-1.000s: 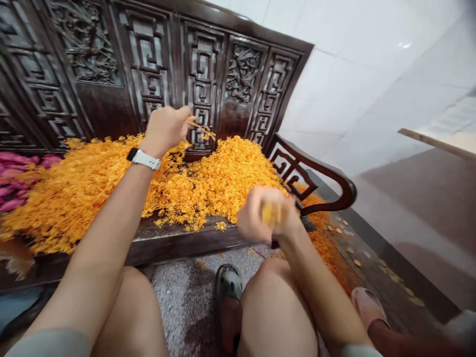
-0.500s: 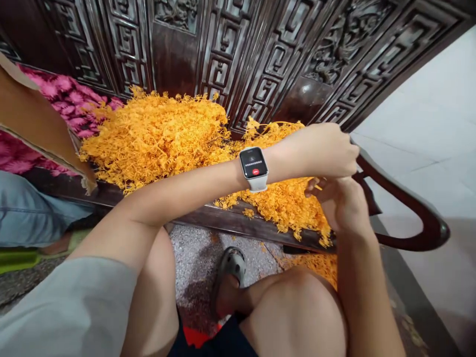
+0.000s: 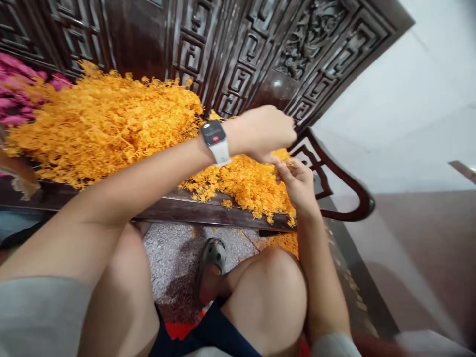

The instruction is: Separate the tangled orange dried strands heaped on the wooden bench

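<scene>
A large heap of orange dried flower sprigs (image 3: 100, 124) lies on the seat of a dark carved wooden bench (image 3: 208, 213), with a smaller mound (image 3: 245, 186) to its right. My right hand (image 3: 297, 186) is above the smaller mound, its fingertips pinching a small orange sprig. My left hand (image 3: 262, 131), with a white-banded smartwatch (image 3: 214, 141) on the wrist, sits just above it with curled fingers. The left palm is hidden, so I cannot see whether it holds anything.
A pink heap (image 3: 17, 89) lies at the far left against the carved bench back (image 3: 230, 54). A curved wooden armrest (image 3: 334, 183) closes the bench's right end. Loose orange bits (image 3: 282, 243) lie on the speckled floor (image 3: 174, 267) below, by my sandalled foot (image 3: 211, 263).
My hands, apart a second ago, have come together at the right of the heap. The left hand has moved there from the bench back. The view has swung, tilting the bench.
</scene>
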Tool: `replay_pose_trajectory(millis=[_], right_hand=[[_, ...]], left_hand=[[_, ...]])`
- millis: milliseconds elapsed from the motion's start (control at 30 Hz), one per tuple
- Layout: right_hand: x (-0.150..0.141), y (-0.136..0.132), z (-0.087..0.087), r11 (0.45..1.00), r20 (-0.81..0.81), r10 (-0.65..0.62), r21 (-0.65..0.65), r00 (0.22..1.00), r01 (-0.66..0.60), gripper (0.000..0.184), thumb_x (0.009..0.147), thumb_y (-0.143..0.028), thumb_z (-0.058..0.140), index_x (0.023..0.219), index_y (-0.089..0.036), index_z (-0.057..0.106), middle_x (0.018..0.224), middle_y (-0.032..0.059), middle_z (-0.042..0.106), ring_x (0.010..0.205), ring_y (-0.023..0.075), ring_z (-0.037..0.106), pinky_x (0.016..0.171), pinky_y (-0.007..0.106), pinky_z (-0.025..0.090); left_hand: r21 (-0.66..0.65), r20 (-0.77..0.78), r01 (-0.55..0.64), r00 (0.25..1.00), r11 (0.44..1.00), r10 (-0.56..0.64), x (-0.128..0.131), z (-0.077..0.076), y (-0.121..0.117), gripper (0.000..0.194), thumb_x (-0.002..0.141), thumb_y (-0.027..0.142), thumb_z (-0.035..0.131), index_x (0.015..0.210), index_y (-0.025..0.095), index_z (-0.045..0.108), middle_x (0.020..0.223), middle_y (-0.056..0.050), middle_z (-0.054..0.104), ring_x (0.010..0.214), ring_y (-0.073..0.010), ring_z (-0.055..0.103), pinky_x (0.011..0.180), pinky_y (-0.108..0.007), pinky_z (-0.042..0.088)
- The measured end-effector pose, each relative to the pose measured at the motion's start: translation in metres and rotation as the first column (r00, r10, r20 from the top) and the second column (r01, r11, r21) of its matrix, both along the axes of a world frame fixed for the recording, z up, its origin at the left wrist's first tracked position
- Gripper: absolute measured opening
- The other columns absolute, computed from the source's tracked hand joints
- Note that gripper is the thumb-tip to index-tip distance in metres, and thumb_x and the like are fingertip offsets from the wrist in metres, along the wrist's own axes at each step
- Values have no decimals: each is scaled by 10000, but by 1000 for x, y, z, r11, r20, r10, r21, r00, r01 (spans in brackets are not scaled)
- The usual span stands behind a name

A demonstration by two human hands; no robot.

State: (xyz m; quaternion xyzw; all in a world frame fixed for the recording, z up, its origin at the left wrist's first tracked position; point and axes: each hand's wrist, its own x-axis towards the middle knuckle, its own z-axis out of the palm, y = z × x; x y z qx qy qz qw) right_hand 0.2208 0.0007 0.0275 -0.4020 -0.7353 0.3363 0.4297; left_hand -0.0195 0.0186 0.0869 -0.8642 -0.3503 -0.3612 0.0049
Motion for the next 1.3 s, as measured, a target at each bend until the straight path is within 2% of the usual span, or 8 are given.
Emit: replay_pose_trajectory(millis=[467, 667, 800, 867, 933, 967, 1067, 1300], right_hand=[[-21, -20, 15, 684, -219, 502, -491, 837, -539, 391, 926, -479, 874, 790, -175, 669, 599, -59, 527, 470, 56, 445, 479, 202, 405], [-45, -69, 33, 168, -163, 938, -561, 307, -810, 270, 980, -413, 826, 973, -143, 834, 856, 112, 800, 707, 154, 729, 685, 257, 587], [-52, -71, 39, -155, -192, 979, -484, -68, -861, 230, 912, -407, 895, 962, -190, 838, 947, 130, 817, 891, 223, 781, 838, 318, 611], [-41, -49, 34, 98, -292, 933, -354, 209, -930, 307, 863, -510, 911, 863, -227, 794, 796, 73, 758, 726, 187, 718, 707, 297, 591], [-26, -23, 25, 685, -489, 533, -229, 690, -692, 386, 843, -597, 877, 817, -251, 707, 726, 21, 666, 615, 141, 576, 587, 268, 523], [-21, -12, 21, 853, -584, 253, -241, 771, -462, 375, 845, -580, 861, 840, -254, 676, 746, 11, 643, 610, 131, 522, 567, 262, 500], [-18, 1, 12, 885, -661, -153, -422, 734, -196, 299, 840, -407, 851, 1010, -239, 671, 876, 13, 641, 650, 112, 482, 589, 255, 488], [-38, -28, 17, 957, -481, -26, -266, 876, -117, 554, 814, -394, 949, 1253, -283, 629, 1077, 30, 637, 765, 134, 566, 650, 296, 514]], left_hand=[[-424, 193, 237, 967, 874, -169, -34, -49, 40, 101, 820, 261, 771, 797, 221, 861, 607, -21, 683, 568, -163, 494, 678, -356, 343], [-262, 189, -320, 908, 911, 373, -109, -42, 60, 308, 989, 388, 692, 756, 201, 767, 608, -4, 590, 642, -153, 420, 685, -359, 264], [-323, 338, -393, 802, 861, 492, -143, -38, 58, 519, 1061, 622, 599, 786, 191, 687, 540, 43, 460, 681, -113, 363, 645, -331, 224], [-337, 366, -392, 783, 856, 502, -137, -34, 54, 518, 1069, 629, 585, 790, 200, 660, 517, 49, 406, 657, -107, 333, 631, -323, 215], [-345, 388, -364, 784, 865, 485, -122, -28, 50, 469, 1075, 562, 590, 776, 207, 658, 523, 45, 399, 628, -109, 329, 625, -328, 219], [-355, 408, -346, 778, 868, 477, -112, -26, 49, 446, 1070, 527, 597, 761, 212, 663, 526, 40, 399, 612, -114, 332, 622, -338, 224], [-413, 474, -274, 749, 868, 462, -87, -18, 48, 408, 1039, 497, 616, 742, 225, 681, 527, 27, 407, 567, -140, 337, 604, -361, 235], [-472, 511, 50, 829, 880, 227, -44, -3, 31, 375, 1006, 527, 659, 807, 211, 689, 570, 30, 412, 526, -123, 307, 553, -316, 212]])
